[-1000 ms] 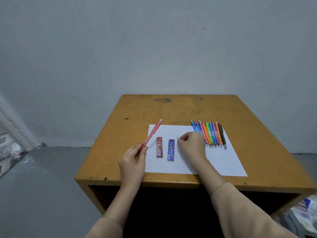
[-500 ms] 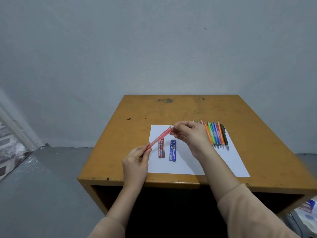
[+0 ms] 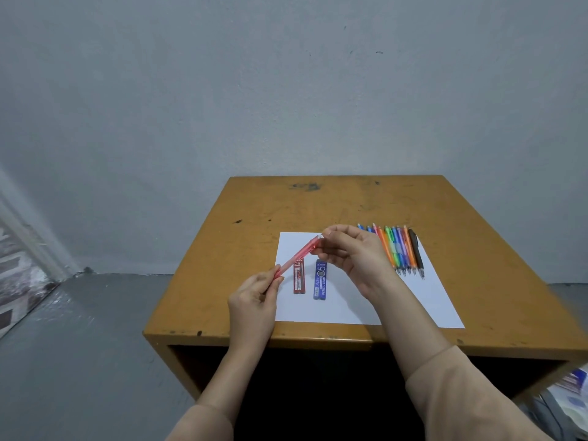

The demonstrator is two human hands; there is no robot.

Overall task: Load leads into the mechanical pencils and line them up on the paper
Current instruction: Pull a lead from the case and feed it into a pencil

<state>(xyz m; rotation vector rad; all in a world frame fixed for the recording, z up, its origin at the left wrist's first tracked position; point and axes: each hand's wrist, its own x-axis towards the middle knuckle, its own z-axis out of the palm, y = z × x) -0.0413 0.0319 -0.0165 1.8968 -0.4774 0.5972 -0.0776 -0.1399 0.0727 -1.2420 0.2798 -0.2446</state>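
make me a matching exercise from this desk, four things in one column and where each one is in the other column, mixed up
Things:
1. red mechanical pencil
2. red lead case
3. blue lead case
4. black mechanical pencil

Places:
A. right end of the row of pencils on the paper
B. held above the paper, left hand at one end, right hand at the other
C. flat on the paper, just right of the other case
D. flat on the paper, just left of the other case

Pairs: 1-B, 2-D, 3-C, 4-A
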